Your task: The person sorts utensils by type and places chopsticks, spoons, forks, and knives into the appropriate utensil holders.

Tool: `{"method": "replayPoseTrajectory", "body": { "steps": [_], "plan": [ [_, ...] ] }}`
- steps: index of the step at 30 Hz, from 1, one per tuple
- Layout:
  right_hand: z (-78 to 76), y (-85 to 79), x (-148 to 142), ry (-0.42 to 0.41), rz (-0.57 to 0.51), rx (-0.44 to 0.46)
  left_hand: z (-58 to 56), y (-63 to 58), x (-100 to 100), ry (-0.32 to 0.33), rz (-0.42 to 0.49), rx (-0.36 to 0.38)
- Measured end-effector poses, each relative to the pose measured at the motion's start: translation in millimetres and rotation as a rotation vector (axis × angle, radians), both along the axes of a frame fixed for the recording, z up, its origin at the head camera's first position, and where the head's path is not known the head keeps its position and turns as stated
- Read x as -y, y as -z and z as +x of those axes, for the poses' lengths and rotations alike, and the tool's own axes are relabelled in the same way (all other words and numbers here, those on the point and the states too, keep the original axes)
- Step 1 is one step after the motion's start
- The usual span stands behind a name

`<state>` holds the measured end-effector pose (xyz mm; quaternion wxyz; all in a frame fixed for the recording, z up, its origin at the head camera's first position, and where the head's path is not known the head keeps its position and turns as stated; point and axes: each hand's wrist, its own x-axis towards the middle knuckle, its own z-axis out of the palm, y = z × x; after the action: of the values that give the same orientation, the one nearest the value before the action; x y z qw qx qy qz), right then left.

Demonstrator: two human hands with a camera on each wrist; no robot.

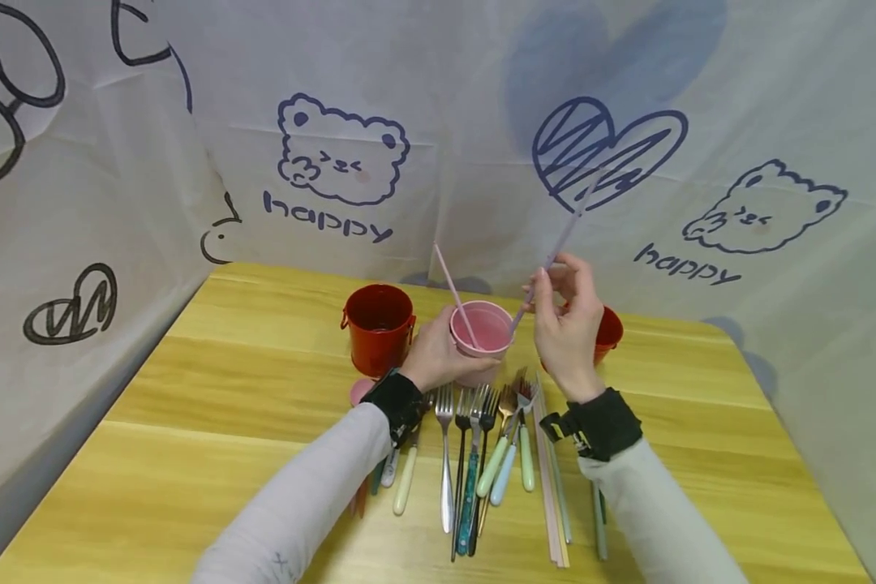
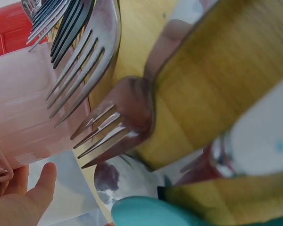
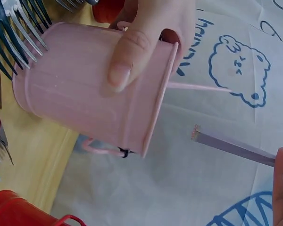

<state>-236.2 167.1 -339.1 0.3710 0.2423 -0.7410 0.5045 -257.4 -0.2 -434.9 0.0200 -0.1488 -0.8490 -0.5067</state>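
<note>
My left hand (image 1: 441, 354) grips a small pink bucket (image 3: 92, 84) near its rim, the thumb lying across the front. One pink chopstick (image 1: 448, 280) stands inside it, leaning left. With thumb and fingers, my right hand (image 1: 571, 324) pinches a pale purple chopstick (image 1: 565, 233), held aslant above the table. Its lower end is close to the bucket's right rim; the right wrist view shows that end apart from the rim. Several forks (image 1: 474, 405) lie in front of the bucket, tines towards it. Pink and green chopsticks (image 1: 547, 487) lie to their right.
One red bucket (image 1: 381, 345) stands left of the pink one; another red bucket (image 1: 609, 332) is partly hidden behind my right hand. Cutlery with coloured handles (image 1: 406, 483) lies beneath my left wrist. A white drawn-on sheet (image 1: 474, 203) hangs behind the wooden table (image 1: 212, 389).
</note>
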Motion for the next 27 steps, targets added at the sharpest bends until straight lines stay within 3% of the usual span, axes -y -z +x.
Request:
{"method": "replayPoseTrajectory", "body": {
  "steps": [3, 7, 12, 17, 27],
  "plan": [
    [-2.4, 4.1, 4.8, -0.037, 0.023, 0.034, 0.1, 0.0, 0.8, -0.014, -0.015, -0.007],
    [-6.3, 15.9, 8.5, -0.067, 0.093, 0.149, -1.1, 1.2, -0.2, -0.006, -0.016, -0.015],
    [-5.4, 27.8, 8.2, 0.008, 0.229, 0.285, -1.5, 2.7, -0.8, -0.008, -0.017, -0.021],
    [-2.4, 39.2, 3.6, 0.073, 0.257, 0.294, -1.4, 3.2, -0.2, 0.003, 0.003, -0.038],
    [18.6, 63.4, -22.4, 0.096, 0.242, 0.334, 0.4, 1.5, 0.0, 0.005, 0.011, -0.037]
  ]
}}
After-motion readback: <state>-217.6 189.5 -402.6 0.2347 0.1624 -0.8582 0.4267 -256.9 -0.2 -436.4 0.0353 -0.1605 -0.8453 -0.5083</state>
